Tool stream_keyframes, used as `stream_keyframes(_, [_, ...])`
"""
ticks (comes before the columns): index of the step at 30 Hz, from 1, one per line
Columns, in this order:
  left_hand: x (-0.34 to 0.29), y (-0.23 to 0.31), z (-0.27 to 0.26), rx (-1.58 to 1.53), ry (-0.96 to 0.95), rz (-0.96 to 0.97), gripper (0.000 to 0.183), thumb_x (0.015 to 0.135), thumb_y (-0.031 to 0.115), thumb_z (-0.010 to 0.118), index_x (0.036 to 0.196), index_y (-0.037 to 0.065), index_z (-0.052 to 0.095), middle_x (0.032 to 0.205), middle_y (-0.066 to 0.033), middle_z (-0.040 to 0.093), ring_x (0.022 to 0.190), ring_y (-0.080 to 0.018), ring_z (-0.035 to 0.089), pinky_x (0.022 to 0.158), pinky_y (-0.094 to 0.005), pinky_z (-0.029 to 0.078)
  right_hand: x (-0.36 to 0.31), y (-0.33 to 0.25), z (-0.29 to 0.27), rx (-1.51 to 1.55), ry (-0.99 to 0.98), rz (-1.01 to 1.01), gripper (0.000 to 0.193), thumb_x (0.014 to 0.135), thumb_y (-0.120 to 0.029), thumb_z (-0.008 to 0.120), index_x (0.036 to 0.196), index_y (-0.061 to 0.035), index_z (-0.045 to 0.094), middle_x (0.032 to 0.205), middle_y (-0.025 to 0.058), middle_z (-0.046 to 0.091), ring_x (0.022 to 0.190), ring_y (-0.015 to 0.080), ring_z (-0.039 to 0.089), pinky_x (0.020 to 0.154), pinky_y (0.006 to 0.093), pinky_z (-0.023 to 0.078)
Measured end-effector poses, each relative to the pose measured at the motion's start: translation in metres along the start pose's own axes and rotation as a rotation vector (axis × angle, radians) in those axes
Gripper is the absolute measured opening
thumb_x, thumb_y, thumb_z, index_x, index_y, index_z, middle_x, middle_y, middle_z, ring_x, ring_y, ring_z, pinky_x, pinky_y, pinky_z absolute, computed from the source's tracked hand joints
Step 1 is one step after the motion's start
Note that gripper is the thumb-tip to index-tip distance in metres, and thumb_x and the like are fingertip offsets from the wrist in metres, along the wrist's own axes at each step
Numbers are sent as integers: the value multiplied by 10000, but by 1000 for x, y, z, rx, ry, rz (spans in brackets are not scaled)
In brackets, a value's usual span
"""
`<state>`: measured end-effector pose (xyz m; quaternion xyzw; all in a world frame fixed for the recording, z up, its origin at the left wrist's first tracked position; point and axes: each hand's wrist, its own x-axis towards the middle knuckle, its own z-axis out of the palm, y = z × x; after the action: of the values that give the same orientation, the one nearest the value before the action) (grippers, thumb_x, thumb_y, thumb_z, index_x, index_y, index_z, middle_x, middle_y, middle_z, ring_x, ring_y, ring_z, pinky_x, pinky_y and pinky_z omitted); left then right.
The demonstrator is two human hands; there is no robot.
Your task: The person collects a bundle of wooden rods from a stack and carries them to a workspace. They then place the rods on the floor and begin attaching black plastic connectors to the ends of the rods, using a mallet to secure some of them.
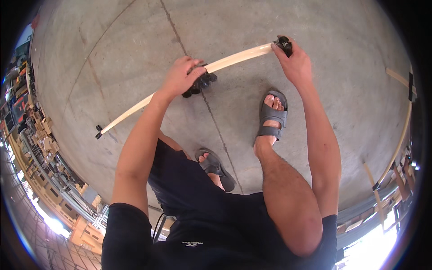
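Observation:
A long, pale cream pole [238, 57] stretches across in front of me, rising from lower left to upper right, with black fittings along it. At its middle, my left hand [181, 77] is closed around a joint beside a cluster of black fittings [204, 82]; its fingers are slightly blurred and part of the joint is hidden beneath them. At the right end, my right hand [297, 60] grips a black end fitting [284, 45], thumb on the near side and fingers curled behind. Another small black fitting [99, 132] caps the far left end.
Grey concrete floor [135, 58] with a dark seam lies under the pole. My sandalled feet [273, 112] are close by. More pale poles with black joints [405, 117] stand at the right. Stacked cardboard boxes [47, 144] and shelving line the left edge.

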<state>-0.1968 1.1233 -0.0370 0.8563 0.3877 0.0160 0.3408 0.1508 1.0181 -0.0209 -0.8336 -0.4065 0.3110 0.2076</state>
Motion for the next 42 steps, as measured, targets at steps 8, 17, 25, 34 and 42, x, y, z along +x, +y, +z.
stream_keyframes(8, [24, -7, -11, -90, 214, -366, 429, 992, 415, 558, 1092, 19, 689, 929, -150, 710, 908, -339, 659, 800, -395, 508, 40, 24, 41, -22, -2, -116, 478, 904, -357, 698, 1341, -197, 588, 1155, 175, 650, 1047, 363, 648, 888, 461, 515])
stream_keyframes(17, [58, 44, 25, 148, 276, 35, 377, 893, 343, 697, 1171, 91, 663, 1118, -100, 685, 1031, -326, 627, 883, -425, 497, 34, 48, 39, 11, 32, -260, 602, 799, -155, 760, 1360, -137, 542, 1212, 170, 613, 1112, 354, 608, 946, 451, 495])
stream_keyframes(25, [99, 72, 72, 147, 100, 36, 275, 850, 204, 720, 1079, 87, 623, 961, -98, 614, 928, -332, 614, 763, -444, 510, 26, 37, 44, 45, 125, -258, 574, 802, -136, 739, 1353, -165, 579, 1072, 152, 646, 950, 339, 651, 840, 431, 523])
stream_keyframes(34, [81, 80, 81, -36, 232, 74, 260, 836, 131, 721, 1070, 64, 631, 905, -118, 614, 863, -339, 605, 722, -448, 485, 16, 14, 16, -1, -138, -139, 603, 826, -61, 669, 1406, -168, 542, 1053, 149, 660, 929, 315, 653, 845, 396, 528])
stream_keyframes(42, [80, 86, 75, -130, 335, 76, 216, 828, 138, 727, 1019, 64, 662, 911, -118, 632, 858, -338, 607, 741, -437, 497, 4, 22, 14, 429, -173, -143, 653, 821, -49, 663, 1440, -190, 512, 1216, 203, 651, 1020, 345, 666, 886, 396, 521])
